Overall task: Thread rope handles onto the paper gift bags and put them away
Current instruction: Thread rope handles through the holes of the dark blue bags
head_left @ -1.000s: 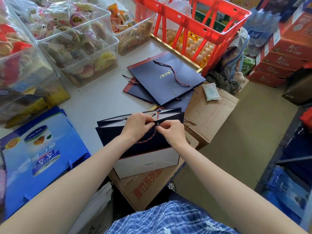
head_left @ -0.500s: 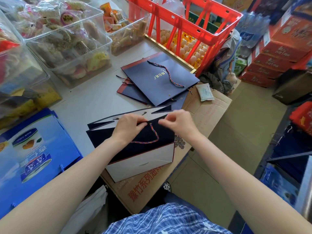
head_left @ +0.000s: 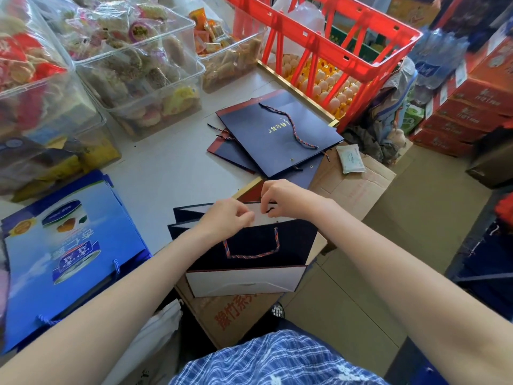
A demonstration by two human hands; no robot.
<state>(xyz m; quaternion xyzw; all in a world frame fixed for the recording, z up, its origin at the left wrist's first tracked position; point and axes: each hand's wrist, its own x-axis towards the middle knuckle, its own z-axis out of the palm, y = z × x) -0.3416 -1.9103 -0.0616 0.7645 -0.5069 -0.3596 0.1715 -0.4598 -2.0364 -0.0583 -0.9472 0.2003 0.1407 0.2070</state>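
A dark navy paper gift bag (head_left: 288,245) with a white bottom fold stands open at the table's front edge. A red-and-blue twisted rope handle (head_left: 251,255) hangs in a loop on its near panel. My left hand (head_left: 226,218) pinches the top edge of the bag. My right hand (head_left: 286,200) pinches at the far panel's rim, where a short dark rope end shows under the fingers. Flat navy bags (head_left: 274,140) lie stacked farther back, one with a rope handle lying across it.
Clear bins of wrapped snacks (head_left: 133,65) fill the back left. Bright blue printed bags (head_left: 63,245) lie at the left. A red crate (head_left: 327,45) with eggs stands behind. Cardboard boxes (head_left: 352,187) sit to the right and below the bag, one carrying a tissue pack (head_left: 350,159).
The rope handle now hangs free on the near panel. Both hands have moved up from it to the bag's far top edge, the right hand farther back.
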